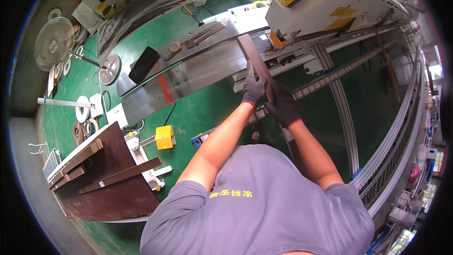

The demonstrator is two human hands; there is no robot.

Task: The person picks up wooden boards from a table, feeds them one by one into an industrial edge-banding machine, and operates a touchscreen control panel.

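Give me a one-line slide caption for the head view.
Gloved left hand and right hand hold a dark wooden strip at a machine's infeed.

strip (255,61) on machine bed (198,73) | boards (101,174) left | fan (54,42) far left

Left arm: bare forearm reaching forward and up from the lower edge, elbow bent, grey short sleeve at the shoulder.
Left hand (253,89): dark knit work glove, palm down, fingers stretched forward and lying flat.
Right arm: bare forearm angled forward toward the left one.
Right hand (283,106): dark knit work glove, fingers curled, just beside the left hand.
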